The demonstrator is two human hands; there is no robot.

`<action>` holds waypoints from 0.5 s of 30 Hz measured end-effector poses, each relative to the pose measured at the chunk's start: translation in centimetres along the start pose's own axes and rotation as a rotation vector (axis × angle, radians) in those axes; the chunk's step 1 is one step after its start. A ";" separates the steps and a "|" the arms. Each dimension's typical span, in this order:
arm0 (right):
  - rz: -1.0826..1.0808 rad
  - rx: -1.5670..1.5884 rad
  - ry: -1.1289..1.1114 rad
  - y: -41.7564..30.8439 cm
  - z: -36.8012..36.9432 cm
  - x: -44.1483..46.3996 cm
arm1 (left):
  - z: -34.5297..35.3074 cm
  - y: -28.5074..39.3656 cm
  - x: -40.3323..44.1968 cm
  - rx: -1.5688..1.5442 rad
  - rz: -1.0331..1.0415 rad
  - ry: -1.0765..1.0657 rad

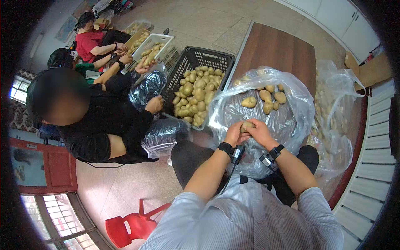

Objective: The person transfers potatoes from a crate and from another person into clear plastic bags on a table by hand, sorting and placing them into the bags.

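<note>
My left hand [236, 134] and my right hand [261, 132] meet around one potato [247, 126], fingers closed on it from both sides. They are held over the near part of a large clear plastic bag [296, 83], which lies wide at the mouth in front of me. Inside the bag, just beyond my hands, rest several loose potatoes [265, 95]. To the left of the bag stands a black plastic crate [225, 58] heaped with potatoes [199, 89].
A brown wooden table [277, 46] extends behind the bag. Filled clear bags [331, 108] stand at my right. On my left a person in black [104, 121] sits close, beside a white crate [168, 39] of potatoes. A red chair [133, 229] is at lower left.
</note>
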State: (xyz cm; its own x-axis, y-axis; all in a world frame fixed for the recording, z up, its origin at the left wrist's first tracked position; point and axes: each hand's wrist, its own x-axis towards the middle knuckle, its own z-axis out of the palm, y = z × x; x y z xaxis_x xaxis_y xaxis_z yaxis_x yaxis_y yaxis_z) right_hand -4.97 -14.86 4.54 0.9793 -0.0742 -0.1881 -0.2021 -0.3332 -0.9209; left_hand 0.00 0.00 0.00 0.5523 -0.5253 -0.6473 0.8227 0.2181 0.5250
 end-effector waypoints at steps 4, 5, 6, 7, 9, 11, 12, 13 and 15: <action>-0.038 -0.118 0.007 0.1 0.0 2.2 | -0.3 1.0 0.5 -0.062 0.063 0.036; -0.105 -0.243 0.036 0.4 -0.1 2.9 | -0.1 1.3 0.5 -0.098 0.105 0.074; -0.099 -0.240 0.032 0.3 -0.1 2.9 | 0.2 1.4 -0.2 -0.099 0.099 0.078; -0.185 -0.306 0.112 0.3 -0.3 3.2 | 0.5 1.7 -0.6 -0.128 0.135 0.102; -0.266 -0.372 0.193 -0.2 -0.8 3.7 | 0.5 2.1 -0.9 -0.157 0.164 0.125; -0.283 -0.685 0.194 -1.7 -1.4 4.5 | -0.2 2.5 -0.3 -0.282 0.197 0.042; -0.349 -0.750 0.211 -1.7 -1.5 4.8 | -0.2 2.8 -0.5 -0.267 0.218 0.035; -0.348 -0.751 0.214 -1.8 -1.8 5.2 | 0.1 3.1 -0.5 -0.265 0.217 0.033; -0.473 -0.931 0.230 -1.7 -1.6 6.0 | 0.2 3.6 -0.8 -0.278 0.309 0.076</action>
State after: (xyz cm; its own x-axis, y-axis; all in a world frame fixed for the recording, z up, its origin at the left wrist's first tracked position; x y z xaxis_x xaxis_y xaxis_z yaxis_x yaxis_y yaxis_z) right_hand 1.22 -16.24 5.54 0.9543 0.1079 0.2786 0.1783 -0.9539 -0.2415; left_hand 2.53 1.10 2.53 0.7785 -0.3407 -0.5272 0.6162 0.5748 0.5385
